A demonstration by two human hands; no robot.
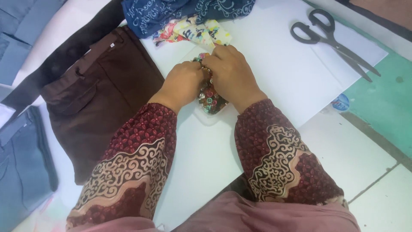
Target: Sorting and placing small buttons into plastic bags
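Observation:
My left hand [182,83] and my right hand [231,73] meet over a clear plastic bag of small coloured buttons [210,101] lying on the white sheet [274,73]. Both hands have their fingers closed on the upper end of the bag, side by side. My knuckles hide the bag's top; its lower part shows between my wrists. Both forearms wear maroon sleeves with a cream scroll pattern.
Dark brown trousers [98,99] lie left of my hands. Grey-blue garments [21,163] sit at the far left. Floral fabric scraps [193,30] and blue patterned cloth [171,13] lie just beyond the hands. Black scissors [330,41] rest at the upper right.

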